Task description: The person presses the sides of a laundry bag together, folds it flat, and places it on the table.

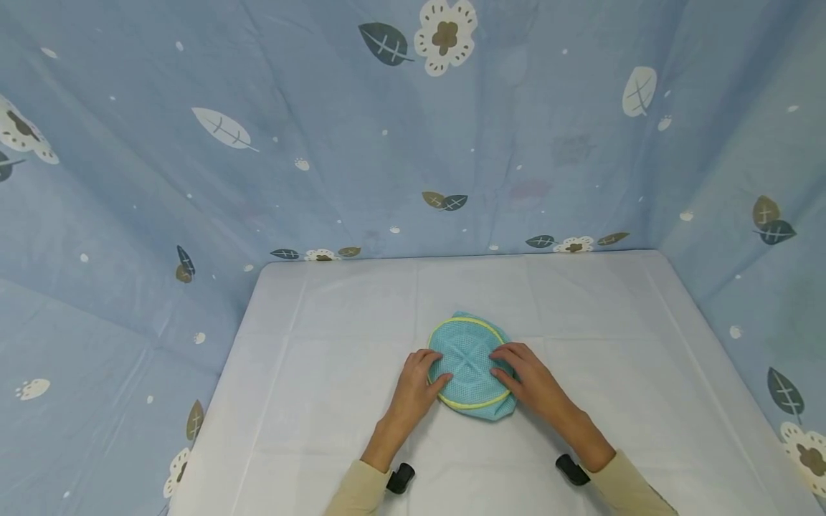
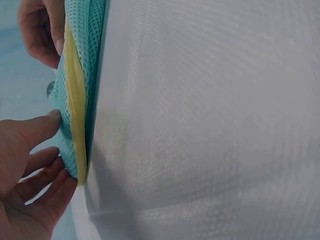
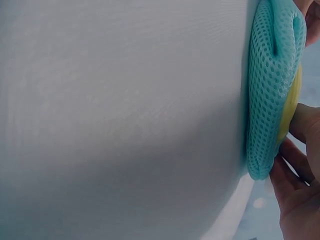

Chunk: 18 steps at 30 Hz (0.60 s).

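Observation:
A round teal mesh laundry bag (image 1: 470,365) with yellow piping lies flattened on the white-covered table. My left hand (image 1: 415,383) holds its left edge, thumb and fingertips at the yellow rim. From the opposite side my right hand (image 1: 532,380) holds the right edge. In the left wrist view the thumb of the left hand (image 2: 30,175) touches the mesh, with the other fingers at the end of the piping (image 2: 75,95). The right wrist view has the right hand (image 3: 300,170) with its thumb by the piping and fingers at the bag's folded mesh side (image 3: 267,90).
White cloth (image 1: 335,401) covers the table, with fold creases running across it. A blue curtain (image 1: 361,143) printed with leaves and flowers hangs behind and along both sides. A dark camera mount sits at the left wrist (image 1: 401,478) and another at the right wrist (image 1: 572,469).

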Each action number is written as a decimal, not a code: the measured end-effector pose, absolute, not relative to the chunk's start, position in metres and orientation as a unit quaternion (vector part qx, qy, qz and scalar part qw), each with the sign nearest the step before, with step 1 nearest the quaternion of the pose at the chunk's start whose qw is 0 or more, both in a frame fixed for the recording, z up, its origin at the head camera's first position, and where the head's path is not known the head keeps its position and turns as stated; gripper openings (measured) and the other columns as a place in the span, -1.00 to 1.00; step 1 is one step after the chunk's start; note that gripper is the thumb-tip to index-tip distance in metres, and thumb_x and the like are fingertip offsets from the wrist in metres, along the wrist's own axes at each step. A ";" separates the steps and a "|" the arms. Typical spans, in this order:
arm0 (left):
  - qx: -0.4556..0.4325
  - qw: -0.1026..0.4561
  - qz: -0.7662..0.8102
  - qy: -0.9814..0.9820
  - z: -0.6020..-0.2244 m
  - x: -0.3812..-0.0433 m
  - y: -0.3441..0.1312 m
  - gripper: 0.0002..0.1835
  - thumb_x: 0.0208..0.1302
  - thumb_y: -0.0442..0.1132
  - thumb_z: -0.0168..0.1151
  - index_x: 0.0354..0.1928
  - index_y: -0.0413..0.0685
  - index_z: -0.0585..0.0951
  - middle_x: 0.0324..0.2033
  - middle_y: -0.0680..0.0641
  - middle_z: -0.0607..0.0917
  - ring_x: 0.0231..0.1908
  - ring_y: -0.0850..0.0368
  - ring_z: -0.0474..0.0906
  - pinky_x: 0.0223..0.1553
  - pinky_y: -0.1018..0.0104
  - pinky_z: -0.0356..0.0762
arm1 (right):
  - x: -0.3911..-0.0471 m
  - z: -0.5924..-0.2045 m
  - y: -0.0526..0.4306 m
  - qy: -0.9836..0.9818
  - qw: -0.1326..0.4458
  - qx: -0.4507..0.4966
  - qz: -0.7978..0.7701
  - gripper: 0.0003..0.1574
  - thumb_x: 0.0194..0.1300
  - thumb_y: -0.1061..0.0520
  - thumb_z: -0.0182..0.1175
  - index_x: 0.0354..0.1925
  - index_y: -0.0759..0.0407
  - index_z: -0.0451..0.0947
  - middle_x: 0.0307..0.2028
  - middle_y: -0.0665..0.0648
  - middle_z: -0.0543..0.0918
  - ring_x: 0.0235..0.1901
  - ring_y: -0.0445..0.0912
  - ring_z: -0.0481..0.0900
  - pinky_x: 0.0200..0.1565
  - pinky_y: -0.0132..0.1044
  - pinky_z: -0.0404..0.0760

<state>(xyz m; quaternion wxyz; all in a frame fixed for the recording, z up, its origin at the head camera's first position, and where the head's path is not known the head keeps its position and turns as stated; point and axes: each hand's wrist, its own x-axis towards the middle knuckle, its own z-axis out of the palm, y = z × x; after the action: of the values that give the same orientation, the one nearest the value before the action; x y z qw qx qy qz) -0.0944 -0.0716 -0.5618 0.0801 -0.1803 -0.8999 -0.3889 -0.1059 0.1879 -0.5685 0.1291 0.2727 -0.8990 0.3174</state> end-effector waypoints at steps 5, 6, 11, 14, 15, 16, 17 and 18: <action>-0.180 0.083 -0.389 -0.900 -0.561 -0.096 -0.074 -0.61 0.28 -0.25 0.47 0.05 -0.34 0.64 -0.02 -0.21 0.63 0.03 -0.10 0.54 0.10 0.08 0.59 | -0.107 -0.567 0.188 -0.897 0.130 0.281 0.315 -0.63 0.20 0.22 0.50 -0.03 0.20 0.66 0.00 0.09 0.63 0.10 0.02 0.57 0.09 -0.07 0.65; -0.181 0.086 -0.388 -0.900 -0.561 -0.096 -0.074 -0.61 0.27 -0.25 0.48 0.05 -0.33 0.64 -0.02 -0.20 0.63 0.03 -0.10 0.54 0.09 0.08 0.60 | -0.107 -0.566 0.188 -0.897 0.133 0.283 0.312 -0.63 0.20 0.21 0.50 -0.03 0.20 0.66 0.01 0.09 0.63 0.10 0.02 0.57 0.08 -0.07 0.65; -0.191 0.109 -0.373 -0.902 -0.562 -0.095 -0.075 -0.61 0.24 -0.23 0.52 0.03 -0.28 0.66 -0.05 -0.17 0.61 -0.01 -0.06 0.52 0.04 0.12 0.61 | -0.108 -0.567 0.191 -0.895 0.155 0.300 0.293 -0.60 0.18 0.19 0.52 -0.02 0.20 0.67 0.00 0.09 0.63 0.08 0.00 0.58 0.06 -0.12 0.65; -0.197 0.126 -0.371 -0.899 -0.562 -0.096 -0.076 -0.64 0.24 -0.23 0.51 0.01 -0.26 0.68 -0.08 -0.16 0.60 -0.04 -0.03 0.52 0.01 0.13 0.61 | -0.108 -0.567 0.193 -0.892 0.169 0.309 0.284 -0.58 0.16 0.19 0.53 -0.01 0.20 0.67 0.00 0.09 0.63 0.07 -0.02 0.58 0.05 -0.16 0.64; -0.198 0.132 -0.372 -0.897 -0.561 -0.096 -0.076 -0.66 0.25 -0.24 0.51 -0.01 -0.26 0.68 -0.08 -0.15 0.60 -0.04 -0.03 0.52 0.01 0.13 0.61 | -0.108 -0.566 0.194 -0.891 0.172 0.311 0.283 -0.58 0.15 0.20 0.53 -0.01 0.20 0.66 0.00 0.09 0.63 0.06 -0.02 0.58 0.04 -0.17 0.64; -0.199 0.138 -0.374 -0.895 -0.561 -0.096 -0.076 -0.68 0.25 -0.25 0.50 -0.02 -0.25 0.69 -0.10 -0.15 0.61 -0.05 -0.03 0.53 0.00 0.13 0.61 | -0.108 -0.564 0.194 -0.890 0.174 0.312 0.283 -0.58 0.15 0.21 0.53 -0.02 0.20 0.66 -0.01 0.09 0.63 0.05 -0.01 0.58 0.03 -0.17 0.64; -0.199 0.143 -0.375 -0.894 -0.560 -0.097 -0.076 -0.70 0.26 -0.26 0.49 -0.03 -0.24 0.69 -0.10 -0.14 0.61 -0.05 -0.02 0.54 0.00 0.13 0.62 | -0.108 -0.563 0.195 -0.889 0.178 0.314 0.283 -0.58 0.14 0.21 0.54 -0.02 0.21 0.66 -0.01 0.09 0.63 0.04 -0.02 0.58 0.03 -0.18 0.64; -0.199 0.150 -0.377 -0.892 -0.560 -0.097 -0.076 -0.72 0.26 -0.28 0.49 -0.05 -0.24 0.69 -0.12 -0.14 0.62 -0.05 -0.03 0.54 -0.01 0.13 0.62 | -0.109 -0.561 0.195 -0.888 0.180 0.315 0.283 -0.58 0.14 0.23 0.53 -0.03 0.21 0.66 -0.02 0.09 0.63 0.04 -0.02 0.58 0.02 -0.20 0.63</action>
<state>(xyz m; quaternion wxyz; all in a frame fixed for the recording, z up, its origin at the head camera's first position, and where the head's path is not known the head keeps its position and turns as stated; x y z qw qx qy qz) -0.0969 -0.0763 -0.5598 0.1499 -0.1989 -0.8921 -0.3770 -0.1085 0.1950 -0.5610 0.1805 0.3146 -0.8878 0.2833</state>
